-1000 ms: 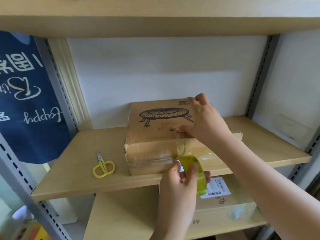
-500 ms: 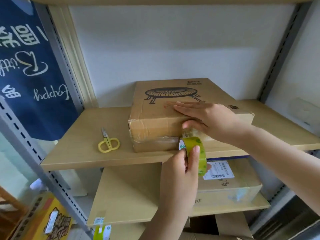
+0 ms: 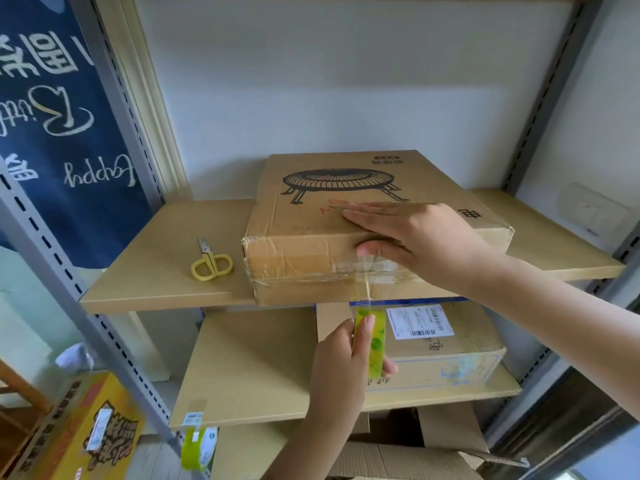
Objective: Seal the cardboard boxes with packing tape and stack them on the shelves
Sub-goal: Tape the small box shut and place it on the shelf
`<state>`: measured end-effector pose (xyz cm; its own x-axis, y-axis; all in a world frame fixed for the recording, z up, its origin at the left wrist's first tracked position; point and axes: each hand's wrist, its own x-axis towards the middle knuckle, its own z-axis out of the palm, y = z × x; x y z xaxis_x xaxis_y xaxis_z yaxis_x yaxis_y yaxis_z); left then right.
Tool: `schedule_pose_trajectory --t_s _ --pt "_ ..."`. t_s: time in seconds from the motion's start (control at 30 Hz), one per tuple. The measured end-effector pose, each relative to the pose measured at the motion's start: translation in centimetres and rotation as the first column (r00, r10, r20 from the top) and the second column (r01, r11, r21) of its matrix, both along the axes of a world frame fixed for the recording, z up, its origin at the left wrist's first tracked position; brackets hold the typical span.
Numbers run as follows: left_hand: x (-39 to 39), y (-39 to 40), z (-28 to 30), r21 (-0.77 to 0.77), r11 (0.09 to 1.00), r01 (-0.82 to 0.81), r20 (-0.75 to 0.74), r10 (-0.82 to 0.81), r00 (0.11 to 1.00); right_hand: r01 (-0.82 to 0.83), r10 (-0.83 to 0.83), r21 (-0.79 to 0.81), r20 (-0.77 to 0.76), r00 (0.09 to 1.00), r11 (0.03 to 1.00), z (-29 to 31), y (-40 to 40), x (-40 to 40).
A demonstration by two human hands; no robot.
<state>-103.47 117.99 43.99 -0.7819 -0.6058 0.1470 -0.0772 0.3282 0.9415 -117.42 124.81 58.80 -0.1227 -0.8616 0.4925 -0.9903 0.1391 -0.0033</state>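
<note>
The front right corner of the box (image 3: 332, 216) is covered by the right hand (image 3: 419, 244). The tape roll (image 3: 371, 341) is partly hidden by the left hand (image 3: 341, 372). The blue banner (image 3: 62, 116) is cut off at the left edge.

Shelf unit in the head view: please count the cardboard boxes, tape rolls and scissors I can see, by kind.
Cardboard boxes: 4
Tape rolls: 2
Scissors: 1
Total: 7
</note>
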Motion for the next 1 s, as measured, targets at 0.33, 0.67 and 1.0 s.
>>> schedule_pose_trajectory --t_s 0.33,0.67,1.0 --pt "-1.7 -0.5 -1.4 -0.209 0.975 -0.076 0.003 0.078 0.997 0.016 -0.016 0.009 -0.029 0.999 1.0 0.2 0.4 0.9" --pt "-3.1 -0.7 -1.5 -0.231 0.97 -0.074 0.006 0.078 0.997 0.242 -0.18 0.079 -0.46 0.869 0.967 -2.4 0.7 1.3" --pt "-2.7 -2.1 -2.3 -0.005 0.99 0.14 -0.094 -0.14 0.986 0.306 -0.251 0.04 -0.475 0.843 0.951 -3.5 0.9 0.9"
